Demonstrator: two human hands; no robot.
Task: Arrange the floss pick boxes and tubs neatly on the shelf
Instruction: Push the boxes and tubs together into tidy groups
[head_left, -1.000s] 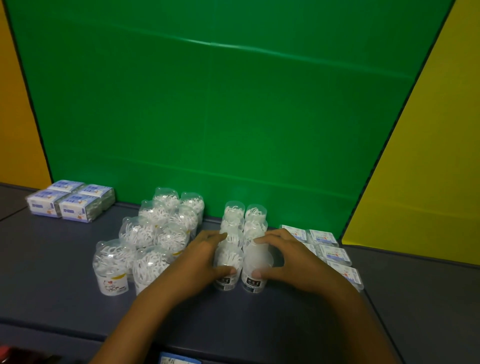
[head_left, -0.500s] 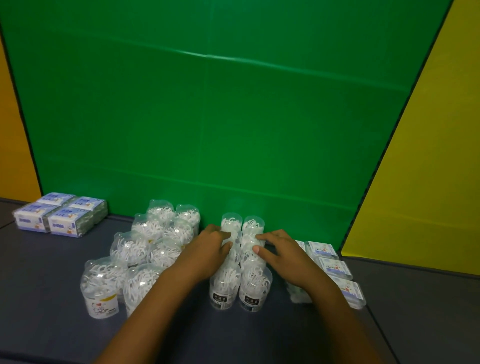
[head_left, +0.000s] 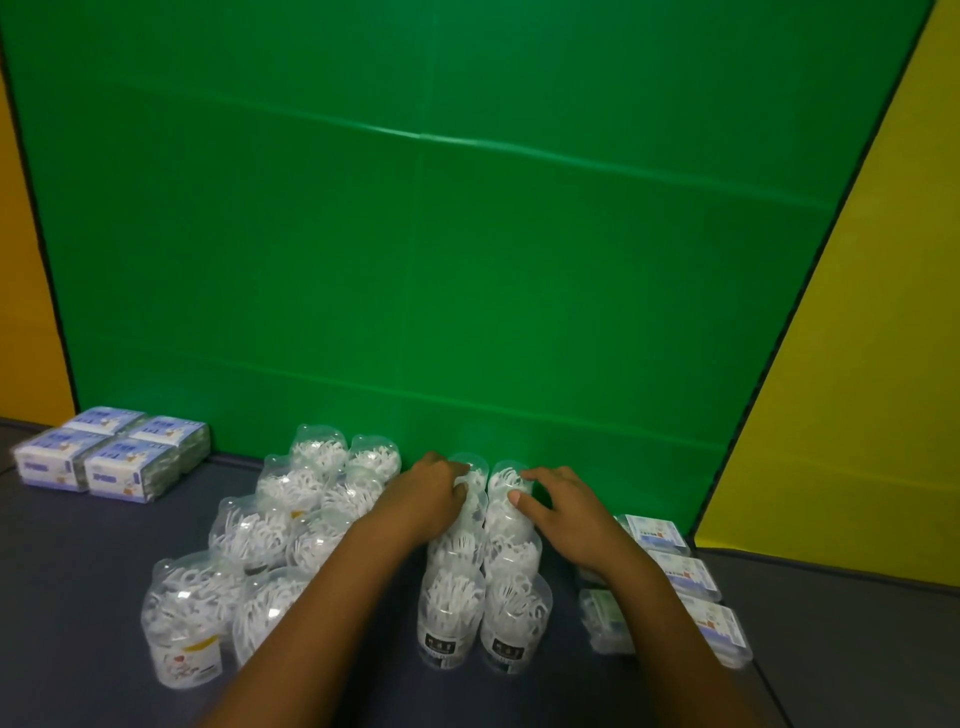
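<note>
Slim clear tubs (head_left: 483, 566) of white floss picks stand upright in 2 cols, front-to-back, centre of the dark grey shelf (head_left: 78, 597). Front pair has black labels; the rear pair sits just short of the green back panel (head_left: 467, 286).

Left hand (head_left: 426, 501) is on the left col near the back, palm against the tubs' left side, fingers curled over the rear-left tub top. Not a full grip as far as visible, more a press w/ bent fingers. Right hand (head_left: 563, 506) mirrors it on the right col: thumb against the side of a right-col tub, fingers arched over toward the rear-right tub. Neither tub is lifted; both cols rest on the shelf. Both forearms come in from the bottom edge.

Left of the slim cols, touching or nearly so: a cluster of wider round tubs (head_left: 270, 540), also clear w/ white picks, in approx 2 cols; front-left one has a white label w/ a yellow band. Rows are a bit uneven.

Right of the slim cols, partly behind the right forearm: flat clear floss pick boxes (head_left: 691, 577) w/ white/blue labels, in a line running front-to-back. Count unclear.

Far left rear of the shelf, well apart from the rest: 4 blue-white wrapped packs (head_left: 111, 454) in a 2x2 block. Print too small to read.

Orange wall (head_left: 26, 286) at left, yellow panel (head_left: 857, 389) at right.
</note>
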